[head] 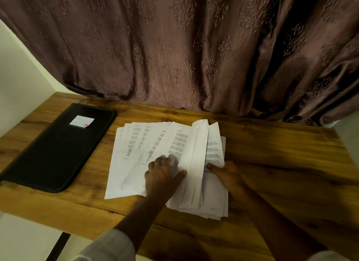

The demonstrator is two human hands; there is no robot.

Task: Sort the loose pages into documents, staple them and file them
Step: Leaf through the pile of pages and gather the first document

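A fanned heap of white printed pages (136, 149) lies in the middle of the wooden table (281, 163). My left hand (162, 173) rests on the fanned sheets, thumb against a bundle of pages (196, 153) that stands lifted on edge. My right hand (225, 172) lies on the right side of the heap, its fingers pressing the lower pages (213, 146) beneath the raised bundle. A black zipped file folder (58, 149) with a small white label (81, 121) lies flat at the left of the table. No stapler is in view.
A brown patterned curtain (184, 46) hangs along the table's back edge. A pale wall (17, 76) is at the left. Bare wood shows to the right of the pages and along the front edge.
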